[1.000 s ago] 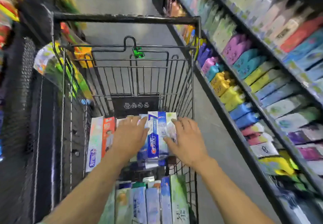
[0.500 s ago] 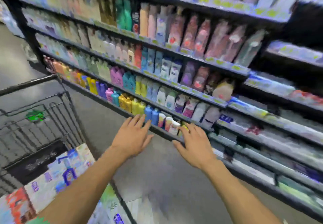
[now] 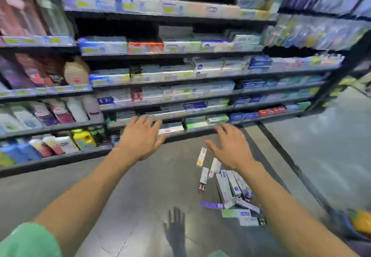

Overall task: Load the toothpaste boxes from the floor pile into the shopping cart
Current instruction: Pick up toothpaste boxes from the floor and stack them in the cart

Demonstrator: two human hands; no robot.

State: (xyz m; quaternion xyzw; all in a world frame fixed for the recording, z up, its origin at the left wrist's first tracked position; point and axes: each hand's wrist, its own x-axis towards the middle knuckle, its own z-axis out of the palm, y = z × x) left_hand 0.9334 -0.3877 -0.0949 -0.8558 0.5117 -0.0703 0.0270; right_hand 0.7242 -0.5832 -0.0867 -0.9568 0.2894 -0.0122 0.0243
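Observation:
A pile of toothpaste boxes (image 3: pixel 232 194) lies on the grey floor, low and right of centre, with a few loose boxes (image 3: pixel 201 157) strewn just beyond it. My left hand (image 3: pixel 140 138) is stretched forward with fingers spread and holds nothing. My right hand (image 3: pixel 230 145) hovers above the far end of the pile, fingers spread and empty, its forearm covering part of the boxes. The shopping cart is out of view.
Store shelving (image 3: pixel 180 94) packed with toothpaste boxes and bottles runs across the view behind my hands. A dark floor rail (image 3: pixel 291 164) runs diagonally at the right. A yellow and blue object (image 3: pixel 359 222) sits at the lower right edge.
The view has swung right, away from the cart and onto the floor pile. Both hands left the boxes in the cart and now reach out empty over the floor.

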